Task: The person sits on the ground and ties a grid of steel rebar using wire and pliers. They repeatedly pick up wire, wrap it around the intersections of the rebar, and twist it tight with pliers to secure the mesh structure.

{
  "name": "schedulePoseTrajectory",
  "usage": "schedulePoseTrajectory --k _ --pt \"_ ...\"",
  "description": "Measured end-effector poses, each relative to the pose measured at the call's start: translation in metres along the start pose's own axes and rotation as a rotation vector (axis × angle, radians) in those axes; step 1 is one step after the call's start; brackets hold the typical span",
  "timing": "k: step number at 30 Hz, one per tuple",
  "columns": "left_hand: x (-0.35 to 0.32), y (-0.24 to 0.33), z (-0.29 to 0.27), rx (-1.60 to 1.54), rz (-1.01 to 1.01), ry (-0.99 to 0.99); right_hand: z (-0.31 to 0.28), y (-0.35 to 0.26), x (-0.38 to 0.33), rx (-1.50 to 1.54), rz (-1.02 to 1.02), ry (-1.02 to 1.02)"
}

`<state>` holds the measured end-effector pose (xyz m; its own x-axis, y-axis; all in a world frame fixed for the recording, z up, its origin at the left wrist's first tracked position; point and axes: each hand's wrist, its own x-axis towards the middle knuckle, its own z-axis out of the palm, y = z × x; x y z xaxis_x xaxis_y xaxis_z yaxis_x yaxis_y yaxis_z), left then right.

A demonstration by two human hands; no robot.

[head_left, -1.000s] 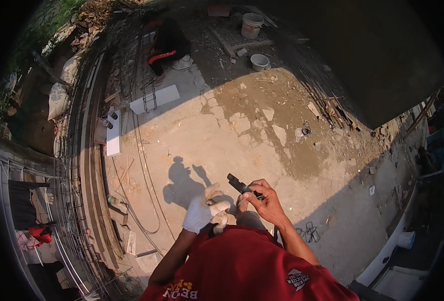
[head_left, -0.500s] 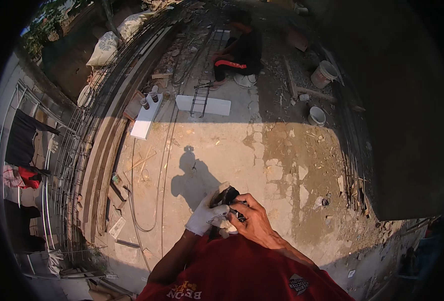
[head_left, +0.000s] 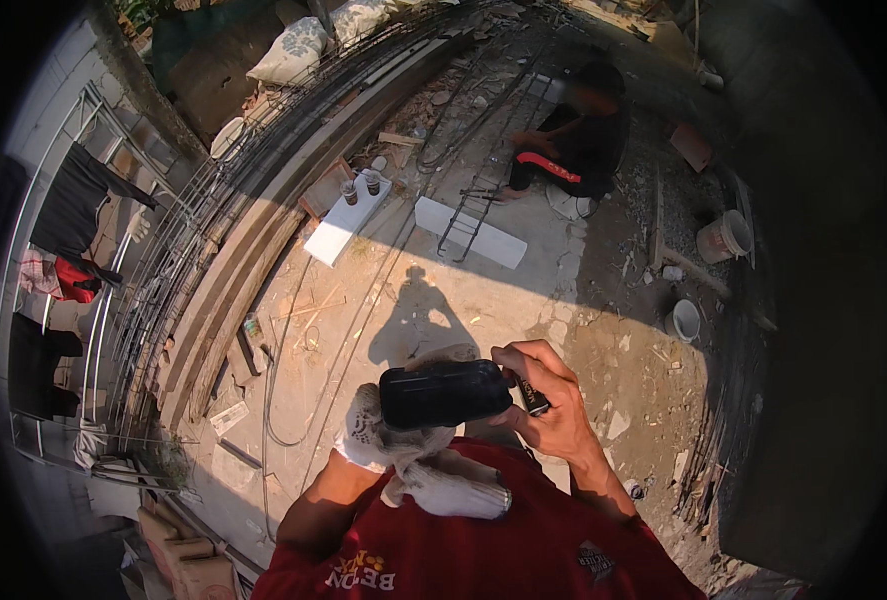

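Note:
My left hand (head_left: 363, 430), in a white knitted glove, grips a flat black rectangular object (head_left: 443, 393) with rounded corners, its dark broad face turned up. Its exact kind is not clear. A loose white glove (head_left: 455, 484) hangs bunched below that hand, against my red shirt. My bare right hand (head_left: 555, 405) is closed on a small black object with pale lettering (head_left: 533, 397), perhaps a lighter. The right fingertips come close to the right end of the larger black object; whether they touch it I cannot tell.
Ahead, a person (head_left: 578, 140) in dark clothes sits low beside a rebar frame (head_left: 465, 225) on a white board (head_left: 503, 247). Two cups (head_left: 371, 183) stand on another white board (head_left: 333, 235). Long timbers (head_left: 225, 275) and rebar lie left; buckets (head_left: 683, 320) stand right.
The black object has turned from a narrow, tilted view to show its broad face. My right hand has moved right, revealing the small black object. The whole view has shifted and rotated.

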<state>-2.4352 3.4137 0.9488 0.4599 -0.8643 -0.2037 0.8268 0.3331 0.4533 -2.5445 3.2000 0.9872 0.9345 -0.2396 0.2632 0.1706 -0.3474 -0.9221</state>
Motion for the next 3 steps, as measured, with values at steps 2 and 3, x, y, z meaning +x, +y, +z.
schedulePoseTrajectory --k 2,3 --pt "0.024 0.025 0.029 0.456 0.120 -0.059 -0.016 -0.003 0.040 -0.082 -0.201 -0.049" --pt "0.032 0.033 0.034 0.584 0.180 -0.036 -0.024 -0.009 0.058 -0.071 -0.249 -0.034"
